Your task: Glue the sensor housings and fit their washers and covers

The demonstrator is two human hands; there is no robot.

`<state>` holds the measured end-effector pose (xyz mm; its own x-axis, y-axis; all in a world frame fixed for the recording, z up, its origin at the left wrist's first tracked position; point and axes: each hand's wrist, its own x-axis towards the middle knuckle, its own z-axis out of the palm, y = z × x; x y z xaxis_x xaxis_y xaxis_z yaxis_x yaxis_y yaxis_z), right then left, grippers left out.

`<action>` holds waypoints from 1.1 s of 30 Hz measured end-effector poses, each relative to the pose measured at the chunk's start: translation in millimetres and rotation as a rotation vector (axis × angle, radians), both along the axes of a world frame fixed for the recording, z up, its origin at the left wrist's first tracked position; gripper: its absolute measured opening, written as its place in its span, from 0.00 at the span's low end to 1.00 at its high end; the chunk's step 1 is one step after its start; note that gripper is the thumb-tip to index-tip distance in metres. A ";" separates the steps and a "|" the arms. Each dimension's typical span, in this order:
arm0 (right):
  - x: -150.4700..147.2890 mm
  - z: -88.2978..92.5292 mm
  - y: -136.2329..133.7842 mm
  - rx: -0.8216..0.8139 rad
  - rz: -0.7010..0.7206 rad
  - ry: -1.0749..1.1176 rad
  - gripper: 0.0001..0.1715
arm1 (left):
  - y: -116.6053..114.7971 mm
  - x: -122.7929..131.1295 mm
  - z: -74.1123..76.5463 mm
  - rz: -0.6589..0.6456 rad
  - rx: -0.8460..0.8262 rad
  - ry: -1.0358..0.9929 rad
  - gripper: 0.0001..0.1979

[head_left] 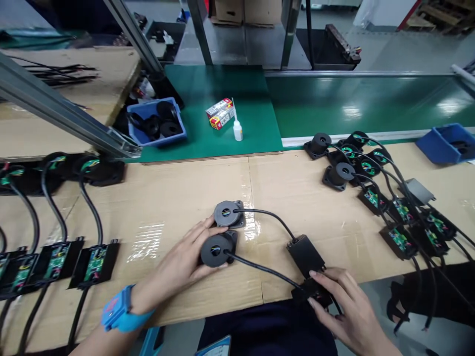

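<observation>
- Black and round, the near cap [222, 243] is in your left hand [185, 254], gripped between the thumb and the index finger.
- The far cap [230, 206] stands just behind it on the brown tabletop [178, 178], and the fingers of your left hand reach to its edge.
- Both caps have a hole in the middle, where some coloured wires can be seen.
- Your right hand [347, 306] holds the near box [319, 295], with thumb and fingers closed upon it; this box is partly hidden by the hand.
- The far box [306, 254] lies beside the near box, tilted on the tabletop, with its plain black side up.
- One black cable [267, 212] goes in a curve from the far cap to the far box; another cable [260, 267] joins the near cap with the near box.
- On your left wrist you wear a blue watch [120, 311].
- To your left, open boxes [96, 262] show green boards, with cables leading to more caps behind.
- To your right, similar open boxes [401, 240] lie in a group, near a grey piece [417, 190].
- Ahead, on a green mat [252, 89], you have a white bottle [238, 131], a red and yellow carton [221, 113] and a blue bin [148, 143] with black parts.
</observation>
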<state>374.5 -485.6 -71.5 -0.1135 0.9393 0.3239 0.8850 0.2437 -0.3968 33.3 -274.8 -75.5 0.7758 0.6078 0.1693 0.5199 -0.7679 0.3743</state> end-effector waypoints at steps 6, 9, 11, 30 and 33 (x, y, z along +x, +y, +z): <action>0.0 7.1 16.0 0.072 -0.158 0.059 0.15 | 4.2 4.9 1.5 0.048 -0.084 -0.052 0.28; 11.9 5.7 30.4 0.079 -0.197 0.018 0.16 | 2.9 5.4 4.0 0.099 -0.128 -0.112 0.39; 20.1 2.8 35.4 0.032 -0.182 -0.054 0.25 | 7.2 5.7 9.3 0.076 -0.046 -0.104 0.50; 45.7 8.3 73.4 -0.103 -0.214 0.215 0.15 | 48.0 29.0 10.9 0.028 0.160 0.002 0.46; 55.3 -4.7 119.9 -0.054 -0.244 0.219 0.16 | 64.3 34.5 11.0 0.083 0.105 0.032 0.48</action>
